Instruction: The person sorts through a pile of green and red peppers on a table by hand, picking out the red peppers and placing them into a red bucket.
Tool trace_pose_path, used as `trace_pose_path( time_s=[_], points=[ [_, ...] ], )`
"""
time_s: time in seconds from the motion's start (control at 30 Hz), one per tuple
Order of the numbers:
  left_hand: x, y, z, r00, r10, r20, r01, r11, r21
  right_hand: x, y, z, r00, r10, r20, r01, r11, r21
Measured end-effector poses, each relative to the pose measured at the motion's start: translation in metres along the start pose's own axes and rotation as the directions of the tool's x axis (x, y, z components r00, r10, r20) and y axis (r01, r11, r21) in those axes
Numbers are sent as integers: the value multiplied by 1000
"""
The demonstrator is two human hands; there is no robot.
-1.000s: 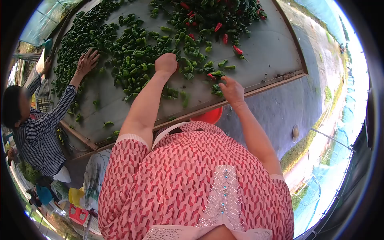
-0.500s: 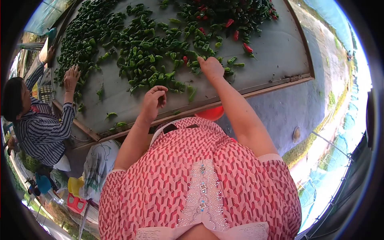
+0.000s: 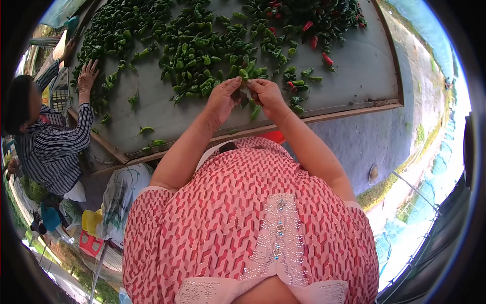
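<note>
My left hand and my right hand meet above the near part of the sorting table. Between their pinched fingertips is a green pepper, gripped from both sides and partly covered by the fingers. Just beyond my hands lies a spread of loose green peppers. To the right of my right hand is a small cluster of green peppers with a red one among them. Several red peppers lie farther right, beside a dark heap of peppers.
A wooden rim edges the table. At the left, another person in a striped shirt rests a hand on the peppers. A red bowl-like thing shows under the near edge. Plastic bags stand at the lower left.
My right hand has drawn back from the peppers, and my left hand has moved right and up to meet it. Both now grip a green pepper. The co-worker's hand has spread its fingers.
</note>
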State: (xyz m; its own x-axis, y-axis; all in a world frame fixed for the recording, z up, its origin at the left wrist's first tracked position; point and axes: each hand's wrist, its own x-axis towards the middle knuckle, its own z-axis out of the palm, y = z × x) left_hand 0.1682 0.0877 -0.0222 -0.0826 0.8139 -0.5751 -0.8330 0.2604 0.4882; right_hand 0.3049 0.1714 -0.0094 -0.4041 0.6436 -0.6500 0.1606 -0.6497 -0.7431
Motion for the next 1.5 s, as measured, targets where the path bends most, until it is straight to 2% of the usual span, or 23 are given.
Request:
trace_pose_path(
  time_s=[0.17,0.23,0.27,0.33,0.37,0.43,0.47,0.57,0.63,0.67,0.73,0.77,0.83,0.87,0.93,1.0,1.1,1.17,1.23,1.3,1.37,1.43,1.5],
  points=[
    [4,-23,1,997,24,77,-27,999,38,-12,10,-3,985,-144,93,162,961,-226],
    [-5,-26,-3,997,-50,52,44,994,100,-17,12,-16,980,-162,113,193,911,-364],
    [-10,-27,-5,996,-84,36,78,989,129,-20,13,-21,977,-205,58,209,870,-447],
    [-15,-26,-17,969,-230,90,174,893,416,-33,7,-22,953,-299,-39,216,766,-606],
    [-16,-27,-20,947,-305,100,203,811,549,-39,3,-20,980,-200,4,163,783,-600],
    [-21,-37,-18,945,-283,162,107,737,667,-53,-9,-14,996,0,91,55,802,-595],
    [-24,-40,-17,942,-273,193,54,694,718,-51,-2,-16,994,18,106,41,845,-533],
    [-26,-38,-14,972,-84,218,-116,634,765,-46,14,-24,986,105,126,-53,929,-365],
    [-23,-41,-18,966,-1,257,-204,606,769,-52,9,-22,972,212,104,-175,942,-285],
    [-23,-44,-21,960,39,276,-245,589,770,-54,10,-20,972,204,115,-172,955,-241],
    [-30,-37,-18,977,-59,205,-109,688,717,-56,10,-14,973,185,136,-164,974,-154],
    [-34,-33,-16,978,-111,174,-39,729,683,-56,10,-12,978,168,124,-145,973,-178],
    [-44,-23,-7,969,-165,183,22,797,604,-54,8,-9,986,132,101,-106,968,-226],
    [-48,-20,-5,963,-192,189,54,826,560,-54,9,-8,984,144,109,-123,976,-178],
    [-49,-16,-9,906,-337,256,256,918,304,-51,9,-4,978,163,129,-153,985,-86],
    [-55,-9,-14,823,-435,366,419,899,128,-52,5,0,956,173,235,-173,985,-23],
    [-60,-9,-19,777,-391,493,420,906,57,-64,-8,3,912,216,350,-246,968,45],
    [-59,-2,-15,832,-404,379,319,909,268,-65,-6,-2,899,236,369,-273,961,52],
    [-50,3,-14,896,-340,286,187,872,453,-59,3,-9,905,242,349,-267,963,24],
    [-31,8,-19,952,-196,234,16,797,604,-59,7,-12,949,253,188,-266,963,47],
    [-17,31,-22,995,-19,94,-17,930,368,-55,12,-20,967,253,11,-253,964,84],
    [17,52,-36,987,157,-44,-110,839,533,-40,22,-31,953,247,-178,-224,965,138],
    [50,45,-24,950,311,25,-243,684,688,-32,17,-27,963,214,-161,-215,976,12]
  ],
)
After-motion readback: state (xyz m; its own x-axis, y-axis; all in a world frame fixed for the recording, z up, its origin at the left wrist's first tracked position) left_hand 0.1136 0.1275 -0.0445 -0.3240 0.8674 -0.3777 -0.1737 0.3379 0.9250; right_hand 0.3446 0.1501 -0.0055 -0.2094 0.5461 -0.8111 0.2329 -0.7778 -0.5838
